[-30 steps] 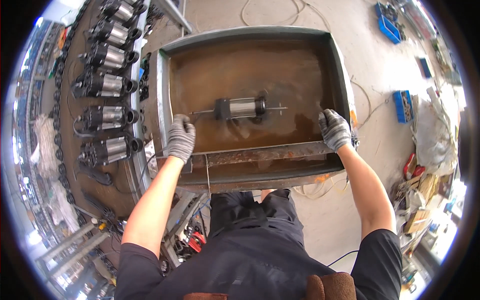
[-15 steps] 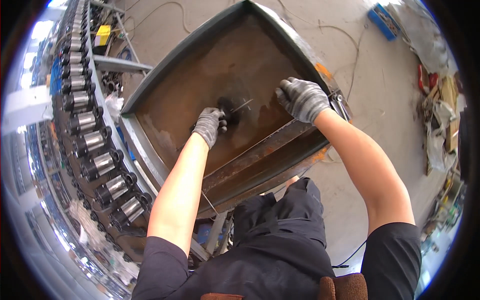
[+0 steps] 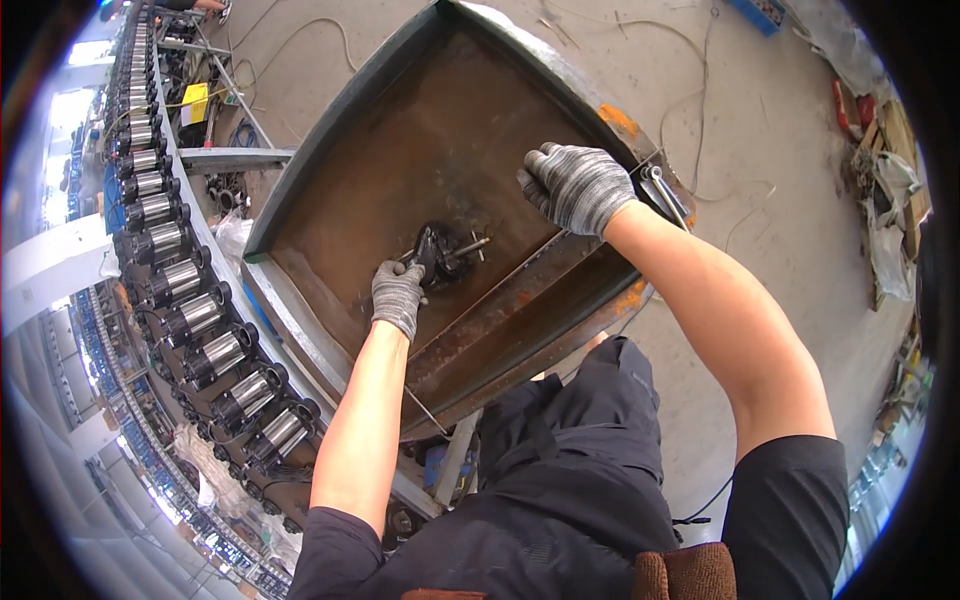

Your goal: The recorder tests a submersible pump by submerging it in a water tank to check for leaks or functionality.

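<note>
My left hand (image 3: 398, 296), in a grey knit glove, is closed on the edge of a black mechanical part (image 3: 432, 256). A thin metal rod (image 3: 470, 247) sticks out of the part to the right. Both are over the brown, stained floor of a large steel tray (image 3: 345, 140) with raised sides. My right hand (image 3: 580, 190), gloved the same way, hovers above the tray's right side with its fingers curled in. Whether anything is inside that curl is hidden. Near its wrist, several metal wrenches (image 3: 664, 192) lie at the tray's right corner.
On the left runs a long rack of black-and-silver cylinders (image 3: 200, 318). A steel support bar (image 3: 235, 158) reaches from it toward the tray. Cables (image 3: 705, 90) trail over the concrete floor. A blue bin (image 3: 757, 14) stands at the far right, with wooden boards (image 3: 893, 220) and plastic sheeting nearby.
The black part in my left hand has turned, showing more of its body and rod. My left hand has come a little nearer me. The view has shifted; my right hand stays curled.
</note>
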Available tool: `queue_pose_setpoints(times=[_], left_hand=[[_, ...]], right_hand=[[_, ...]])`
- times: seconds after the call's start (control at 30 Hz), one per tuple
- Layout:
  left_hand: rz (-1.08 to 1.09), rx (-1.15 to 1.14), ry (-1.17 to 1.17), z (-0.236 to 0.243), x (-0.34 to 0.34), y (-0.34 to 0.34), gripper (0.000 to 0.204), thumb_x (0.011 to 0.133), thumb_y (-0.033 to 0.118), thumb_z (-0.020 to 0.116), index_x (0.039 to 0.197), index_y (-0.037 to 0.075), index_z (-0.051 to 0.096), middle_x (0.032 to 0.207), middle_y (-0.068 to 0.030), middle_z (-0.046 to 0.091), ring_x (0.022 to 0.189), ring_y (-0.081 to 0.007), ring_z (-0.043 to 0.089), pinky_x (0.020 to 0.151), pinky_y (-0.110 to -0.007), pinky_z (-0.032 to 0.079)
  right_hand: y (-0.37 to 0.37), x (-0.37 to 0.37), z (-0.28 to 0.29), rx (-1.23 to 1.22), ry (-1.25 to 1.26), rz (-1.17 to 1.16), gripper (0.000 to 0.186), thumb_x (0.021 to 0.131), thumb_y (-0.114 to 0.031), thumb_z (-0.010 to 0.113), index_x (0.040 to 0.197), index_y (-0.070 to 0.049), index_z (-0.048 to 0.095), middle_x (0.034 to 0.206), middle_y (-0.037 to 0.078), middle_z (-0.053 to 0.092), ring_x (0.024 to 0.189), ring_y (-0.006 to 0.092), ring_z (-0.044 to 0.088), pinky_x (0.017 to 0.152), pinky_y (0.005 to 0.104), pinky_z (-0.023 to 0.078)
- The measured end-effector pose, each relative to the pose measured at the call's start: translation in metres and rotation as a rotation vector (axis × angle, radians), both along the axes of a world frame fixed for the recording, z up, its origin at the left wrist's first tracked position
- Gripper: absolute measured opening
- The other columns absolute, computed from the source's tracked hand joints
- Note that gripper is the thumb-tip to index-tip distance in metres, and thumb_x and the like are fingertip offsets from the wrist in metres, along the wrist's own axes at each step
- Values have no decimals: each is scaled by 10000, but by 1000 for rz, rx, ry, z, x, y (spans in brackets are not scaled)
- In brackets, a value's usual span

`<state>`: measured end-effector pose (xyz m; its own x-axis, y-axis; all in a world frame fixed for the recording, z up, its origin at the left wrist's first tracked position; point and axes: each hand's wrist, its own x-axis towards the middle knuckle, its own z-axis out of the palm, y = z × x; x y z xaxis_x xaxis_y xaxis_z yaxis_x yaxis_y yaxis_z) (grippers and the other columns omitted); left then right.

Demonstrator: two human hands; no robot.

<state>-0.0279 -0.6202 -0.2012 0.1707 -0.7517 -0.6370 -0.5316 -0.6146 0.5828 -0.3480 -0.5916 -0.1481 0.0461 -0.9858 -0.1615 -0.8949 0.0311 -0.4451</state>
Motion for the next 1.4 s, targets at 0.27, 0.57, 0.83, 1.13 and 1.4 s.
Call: queue_pose_setpoints(times=[0.27, 0.57, 0.83, 1.13, 1.4], left_hand=[[-24, -55, -128, 6, 11, 15, 241, 829, 77, 699, 793, 102, 462, 704, -37, 521, 479, -133, 476, 378, -278, 459], [-37, -91, -128, 3, 13, 21, 243, 834, 99, 693, 796, 99, 454, 690, -12, 475, 489, -123, 463, 379, -274, 460], [-62, -113, -89, 7, 17, 24, 242, 841, 98, 692, 793, 100, 455, 664, -5, 462, 482, -115, 455, 376, -275, 455], [-142, -281, -123, 88, 33, 42, 287, 867, 106, 696, 763, 98, 428, 635, 18, 408, 483, -104, 417, 389, -285, 427], [-105, -669, -131, 198, 56, 101, 327, 858, 72, 716, 739, 56, 412, 670, 9, 374, 632, -136, 333, 583, -289, 389]], right_hand=[[1, 1, -1, -17, -4, -2, 237, 949, -294, 532, 950, -79, 632, 882, 138, 652, 818, 352, 653, 719, 458, 530], [1, 2, 1, -12, 16, -15, 242, 947, -291, 530, 921, -78, 640, 870, 142, 654, 810, 358, 653, 714, 463, 530], [2, 3, -2, -45, 1, -15, 225, 941, -281, 544, 912, -78, 638, 859, 141, 651, 795, 363, 649, 711, 468, 526], [-1, 4, 13, 137, 101, 51, 301, 988, -327, 483, 1062, -87, 649, 1061, 134, 668, 968, 340, 661, 847, 439, 521], [25, 57, 55, 46, -559, 14, 264, 911, -278, 618, 1049, -56, 588, 914, 211, 665, 859, 363, 666, 742, 415, 524]])
